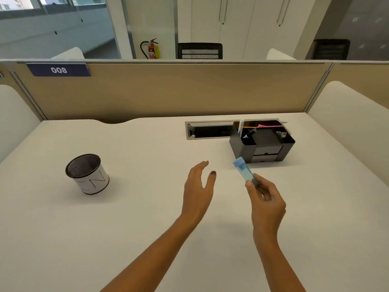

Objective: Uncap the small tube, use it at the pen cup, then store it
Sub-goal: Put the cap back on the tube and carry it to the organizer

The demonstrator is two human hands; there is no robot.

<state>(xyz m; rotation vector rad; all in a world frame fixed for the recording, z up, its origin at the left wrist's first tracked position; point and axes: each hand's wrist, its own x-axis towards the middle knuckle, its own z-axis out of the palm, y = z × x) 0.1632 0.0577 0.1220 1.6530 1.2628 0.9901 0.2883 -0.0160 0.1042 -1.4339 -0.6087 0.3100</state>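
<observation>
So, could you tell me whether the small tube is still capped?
Capped: the blue cap sits on the small tube, held by the right hand.

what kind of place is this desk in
Most likely an open-plan office workstation: a tan partition carrying a desk number plate "008", a black desk organiser with stationery, and a mesh pen cup on the white desk.

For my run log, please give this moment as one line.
right hand: holds tube, cap on | left hand: open, empty, beside tube | cup: untouched, far left | organizer: behind tube
</observation>
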